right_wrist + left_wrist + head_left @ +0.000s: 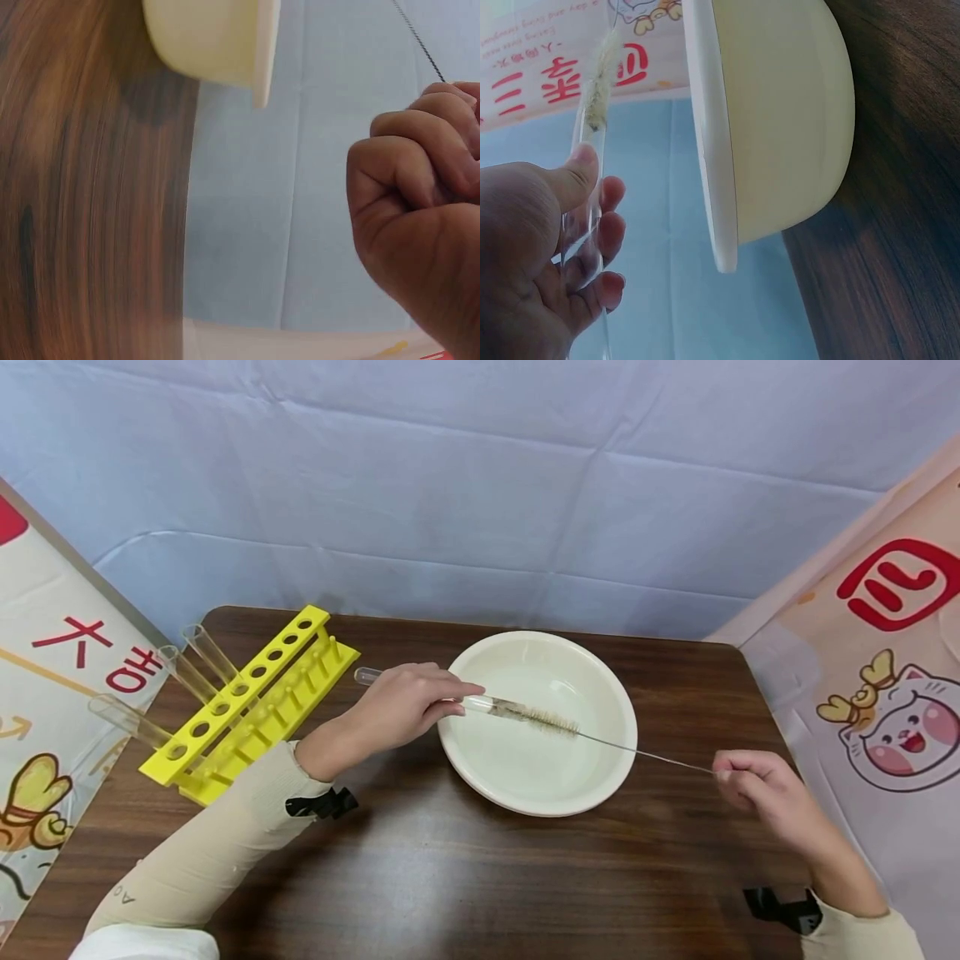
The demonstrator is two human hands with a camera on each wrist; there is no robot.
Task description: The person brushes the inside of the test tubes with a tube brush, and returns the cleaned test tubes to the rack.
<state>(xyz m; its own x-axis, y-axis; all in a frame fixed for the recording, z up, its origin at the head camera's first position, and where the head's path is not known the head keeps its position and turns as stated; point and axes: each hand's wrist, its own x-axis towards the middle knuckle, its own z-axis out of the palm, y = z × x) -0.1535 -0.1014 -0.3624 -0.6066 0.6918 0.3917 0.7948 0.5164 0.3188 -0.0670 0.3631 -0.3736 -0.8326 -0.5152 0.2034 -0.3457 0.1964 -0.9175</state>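
Note:
A glass test tube (476,702) lies across my left hand (411,702), thumb and fingers curled round it. Its rounded end sticks out to the left, and its mouth points right, over a cream basin (536,804). Bristles of a test tube brush (551,721) sit partly inside the mouth and partly outside; the left wrist view shows the same brush (600,82) in the tube (585,225). From the bristles a thin twisted wire runs right, past the basin rim, to my right hand (768,797), whose curled fingers grip it. In the right wrist view the fist hides the wire's end.
A yellow test tube rack (247,697) stands at the left of the brown wooden table (450,877), with three glass tubes (183,672) leaning in its left holes. Pale blue cloth (450,510) hangs behind the table, and printed sheets flank both sides.

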